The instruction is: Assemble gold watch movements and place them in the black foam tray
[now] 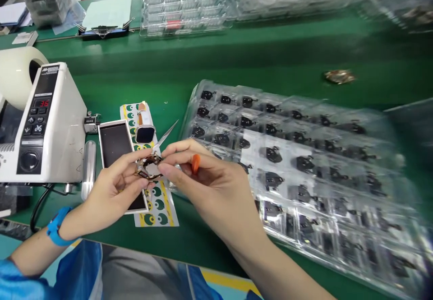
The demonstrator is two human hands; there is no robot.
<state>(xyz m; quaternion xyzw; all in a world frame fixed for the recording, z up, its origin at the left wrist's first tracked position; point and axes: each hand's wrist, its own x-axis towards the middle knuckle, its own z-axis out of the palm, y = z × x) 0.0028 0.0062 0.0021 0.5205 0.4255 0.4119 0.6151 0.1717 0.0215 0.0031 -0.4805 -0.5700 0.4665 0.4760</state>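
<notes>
My left hand [115, 187] pinches a shiny gold-and-dark watch-case-like metal frame [149, 173] with an open middle, held above the bench. My right hand [206, 173] meets it from the right, thumb and fingertips closed at the frame's edge. An orange tip [195, 163] sticks out between the right fingers; the rest of that item is hidden. Just beyond the fingertips a pointed silver blade [166, 134] shows, and I cannot tell whether it joins the orange part. Behind the hands stand a square dark-faced watch [145, 134] and a dark-bottomed white tray [115, 140].
A white tape dispenser [54, 124] reading 36 stands at left. A sheet of yellow and green stickers [169, 216] lies under the hands. Clear compartment trays [199, 142] with dark parts fill the right. Another metal piece [340, 76] lies farther back, near a clipboard [106, 13].
</notes>
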